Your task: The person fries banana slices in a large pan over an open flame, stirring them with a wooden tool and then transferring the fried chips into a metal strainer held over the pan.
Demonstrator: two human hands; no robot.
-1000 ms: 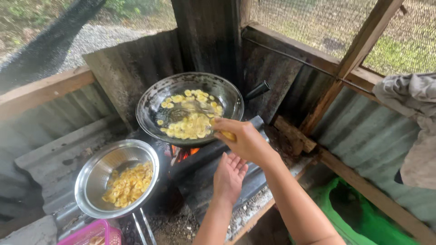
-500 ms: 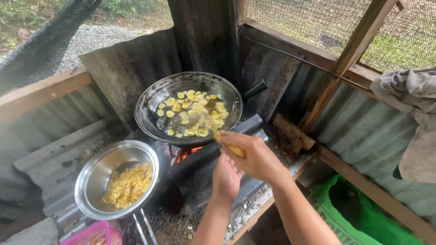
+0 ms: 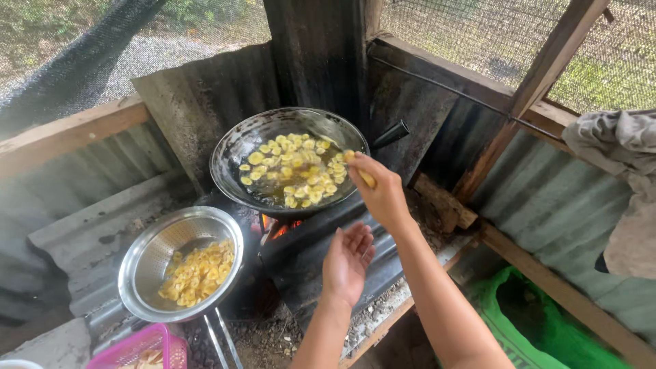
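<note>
two corrugated metal walls (image 3: 560, 205) meet behind a dark wok (image 3: 232, 154) that sits over a fire (image 3: 277, 229), its black handle (image 3: 391, 134) pointing to the right. the wok holds yellow sliced pieces (image 3: 294, 171) in oil, spread across the middle and right of the pan. to the lower left, just beside the wok, stands a steel bowl (image 3: 147, 253) with a heap of fried yellow chips (image 3: 198, 273) in its right half. a pink basket (image 3: 133, 348) shows at the bottom edge, below the bowl. a grey cloth (image 3: 615, 147) hangs at the far right, and a green bag (image 3: 540, 321) lies low on the right. the right hand (image 3: 383, 195) is closed around a yellow-handled utensil (image 3: 359, 167) whose far end reaches over the wok's right rim, among the pieces. the left hand (image 3: 348, 263) is open and holds nothing, palm turned up, fingers loosely spread, hovering below the wok near the fire and touching nothing.
</note>
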